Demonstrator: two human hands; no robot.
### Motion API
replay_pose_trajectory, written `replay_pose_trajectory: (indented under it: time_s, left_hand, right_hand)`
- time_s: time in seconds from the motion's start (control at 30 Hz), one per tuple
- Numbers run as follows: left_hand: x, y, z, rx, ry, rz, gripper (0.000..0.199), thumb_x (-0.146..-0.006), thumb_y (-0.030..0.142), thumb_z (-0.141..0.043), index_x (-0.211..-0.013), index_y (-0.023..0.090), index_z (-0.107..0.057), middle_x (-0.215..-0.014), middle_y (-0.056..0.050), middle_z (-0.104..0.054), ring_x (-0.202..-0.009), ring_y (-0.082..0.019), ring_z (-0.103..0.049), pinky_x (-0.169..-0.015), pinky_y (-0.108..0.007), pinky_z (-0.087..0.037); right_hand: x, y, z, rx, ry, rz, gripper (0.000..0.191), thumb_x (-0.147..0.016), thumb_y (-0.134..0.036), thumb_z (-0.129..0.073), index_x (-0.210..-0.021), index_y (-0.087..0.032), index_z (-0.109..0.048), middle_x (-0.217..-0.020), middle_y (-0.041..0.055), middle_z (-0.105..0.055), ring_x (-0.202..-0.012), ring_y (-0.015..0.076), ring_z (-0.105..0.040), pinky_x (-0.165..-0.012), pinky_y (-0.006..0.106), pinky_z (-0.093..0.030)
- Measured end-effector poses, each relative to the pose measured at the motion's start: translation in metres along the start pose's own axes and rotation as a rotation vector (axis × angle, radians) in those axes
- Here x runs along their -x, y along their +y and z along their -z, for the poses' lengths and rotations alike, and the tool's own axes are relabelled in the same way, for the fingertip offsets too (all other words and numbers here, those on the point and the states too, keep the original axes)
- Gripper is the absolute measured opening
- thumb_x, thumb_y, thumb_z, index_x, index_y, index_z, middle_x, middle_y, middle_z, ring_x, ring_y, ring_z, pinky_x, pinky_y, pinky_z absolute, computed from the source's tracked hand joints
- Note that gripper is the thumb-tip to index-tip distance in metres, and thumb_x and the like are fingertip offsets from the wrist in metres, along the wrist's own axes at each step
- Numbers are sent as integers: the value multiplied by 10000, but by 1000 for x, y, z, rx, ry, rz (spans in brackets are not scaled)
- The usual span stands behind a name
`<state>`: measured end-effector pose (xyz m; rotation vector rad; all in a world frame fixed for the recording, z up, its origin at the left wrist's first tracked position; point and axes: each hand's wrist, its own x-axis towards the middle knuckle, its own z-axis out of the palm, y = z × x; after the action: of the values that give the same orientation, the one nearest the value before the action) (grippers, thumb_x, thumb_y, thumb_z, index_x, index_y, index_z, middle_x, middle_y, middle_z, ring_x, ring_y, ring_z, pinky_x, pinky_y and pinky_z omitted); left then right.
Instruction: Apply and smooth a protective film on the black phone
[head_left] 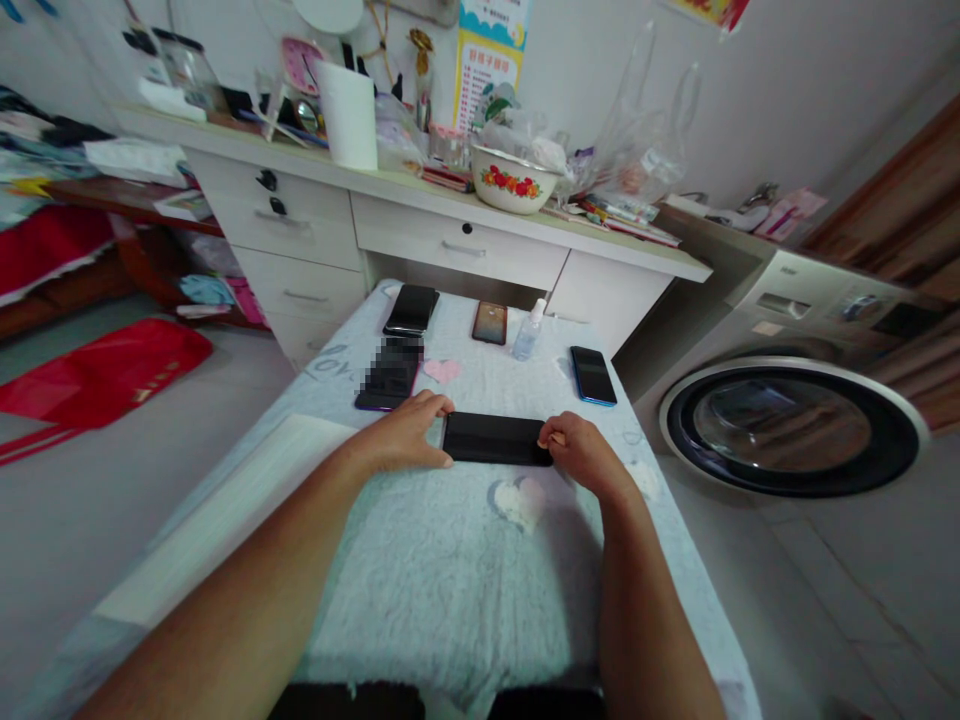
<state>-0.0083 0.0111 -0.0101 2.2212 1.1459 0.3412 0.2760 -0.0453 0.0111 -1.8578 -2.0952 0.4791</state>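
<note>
A black phone point(495, 439) lies sideways on the cloth-covered table, dark screen up. My left hand point(411, 434) grips its left end, thumb at the near corner and fingers at the far one. At the right end my right hand point(579, 447) is closed, its fingers pressed together on the phone's edge; a small tan thing shows at the fingertips, too small to name. Beyond my left hand lies a phone with a purple edge point(388, 375), partly blurred out. Farther back are a black phone point(411, 310), a small brown-screened phone point(490, 323) and a clear spray bottle point(529, 332). A blue-edged phone point(593, 376) lies at the right.
The table point(465, 570) has a pale cloth with heart prints; a white strip point(232, 520) lies along its left side. Behind stands a white desk point(457, 235) with a flowered bowl point(514, 182) and a paper roll point(348, 118). A washing machine point(787, 420) is at the right.
</note>
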Motion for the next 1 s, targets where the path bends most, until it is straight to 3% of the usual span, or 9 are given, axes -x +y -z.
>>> replay_pose_trajectory:
  time_s: [0.33,1.0]
  left_hand:
    - [0,-2,-1,5,14,-1,559,-587,353,-689,-1094,209,-505,-1130,-58,-520,-1074,-250,-530,-912,-331,-423]
    - [-1,2,-1,8,28,8,561,-572,334,-704,-1086,209,-516,-1135,-65,-528,-1110,-250,-519,-950,-348,-418]
  right_hand:
    - [-10,1,-13,64,152,-44,225,-791,-41,-516,-849,-157,-700,-876,53,-598,-816,146,-535,-782,241,-377]
    - [-4,-42,-41,-17,110,231,239,-795,-25,-499,-875,-176,-667,-874,39,-556,-861,155,-502,-783,256,-380]
